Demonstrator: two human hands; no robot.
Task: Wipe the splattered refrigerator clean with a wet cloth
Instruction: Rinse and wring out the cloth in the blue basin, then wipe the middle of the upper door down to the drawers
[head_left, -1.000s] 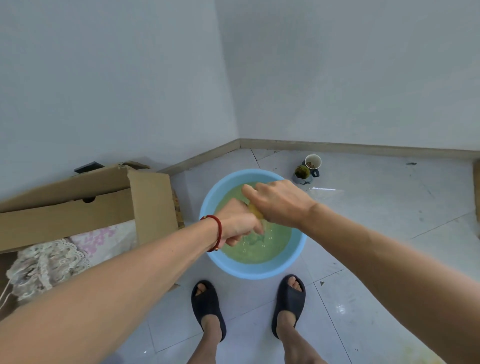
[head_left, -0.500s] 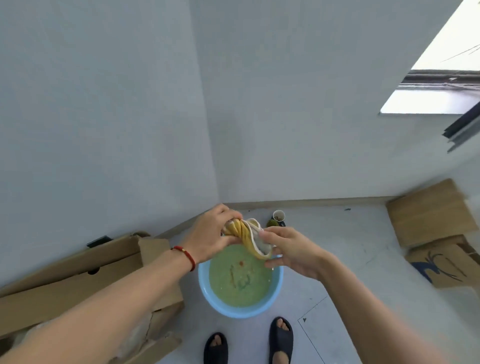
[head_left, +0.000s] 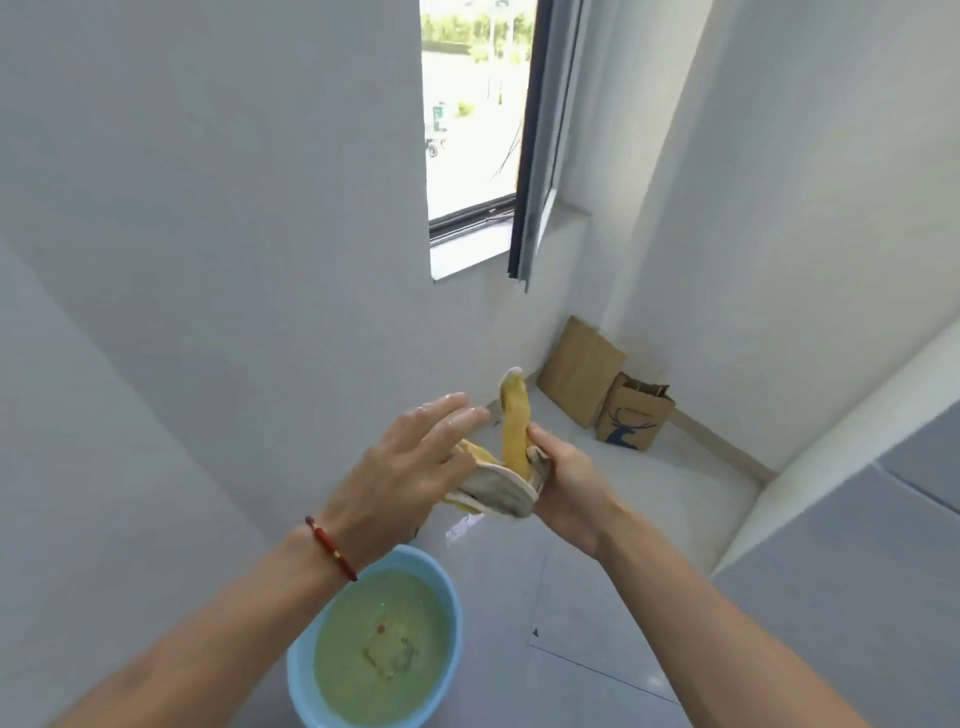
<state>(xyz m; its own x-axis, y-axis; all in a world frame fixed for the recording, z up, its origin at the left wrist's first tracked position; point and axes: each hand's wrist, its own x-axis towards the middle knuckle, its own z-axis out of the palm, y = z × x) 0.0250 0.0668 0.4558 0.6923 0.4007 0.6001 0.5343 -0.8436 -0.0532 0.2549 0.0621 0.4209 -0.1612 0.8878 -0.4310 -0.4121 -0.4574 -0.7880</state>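
Observation:
A wet yellow and grey cloth (head_left: 506, 467) is held up in front of me, one twisted yellow end sticking upward. My right hand (head_left: 566, 483) grips it from the right. My left hand (head_left: 410, 467), with a red bracelet on the wrist, has its fingers stretched out straight and lies against the cloth's left side. Below my left forearm a blue basin (head_left: 449, 613) of greenish water stands on the tiled floor. A pale grey surface (head_left: 852, 571) at the right edge may be the refrigerator; I cannot tell for sure.
White walls meet in a corner ahead, with an open window (head_left: 478, 130) above. A flat cardboard piece (head_left: 579, 371) and a brown paper bag (head_left: 631, 413) with a blue deer print lean in the far corner. Light floor tiles (head_left: 597, 623) lie between basin and grey surface.
The view has swung up and to the right, from the basin toward the window corner. Both hands lifted the cloth out of the water, wrung it, and my left hand's fingers have straightened.

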